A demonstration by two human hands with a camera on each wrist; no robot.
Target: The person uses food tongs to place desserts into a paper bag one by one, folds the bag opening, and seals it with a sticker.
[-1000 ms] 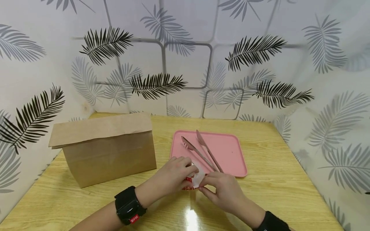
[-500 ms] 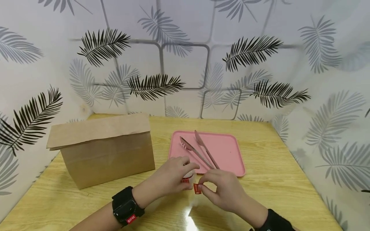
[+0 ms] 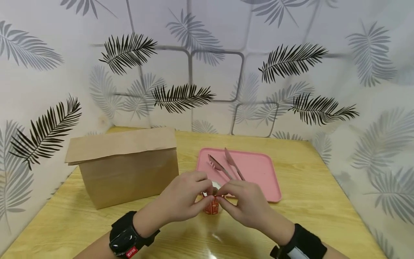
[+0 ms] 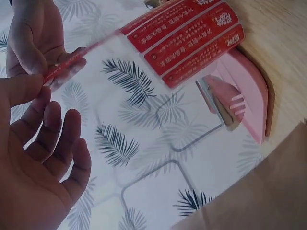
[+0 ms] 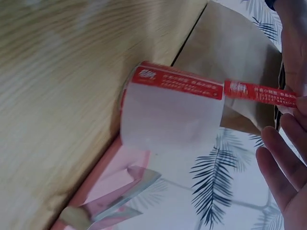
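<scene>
Both hands meet over a roll of red-and-white stickers [image 3: 212,207] standing on the table in front of the tray. Between them is one narrow red sticker [image 5: 259,93], loose from the roll. My left hand [image 3: 185,196] pinches one end of it with thumb and forefinger, its other fingers loosely bent in the left wrist view. Thumb and finger of my right hand [image 3: 245,203] pinch the same strip close by. In the left wrist view the roll [image 4: 192,43] shows several printed red labels; bare white backing faces the right wrist view.
Left of the hands stands a brown paper bag [image 3: 129,176] with its top folded over. Behind the roll lies a pink tray [image 3: 258,172], bearing tongs [image 3: 220,166] and a knife-like metal utensil [image 3: 233,162]. A leaf-patterned sheet [image 3: 213,79] hangs behind the table.
The right hand had pulled the red sticker off the roll while the left held the roll. Now the left hand has let go of the roll and pinches the sticker too. The view shifted slightly.
</scene>
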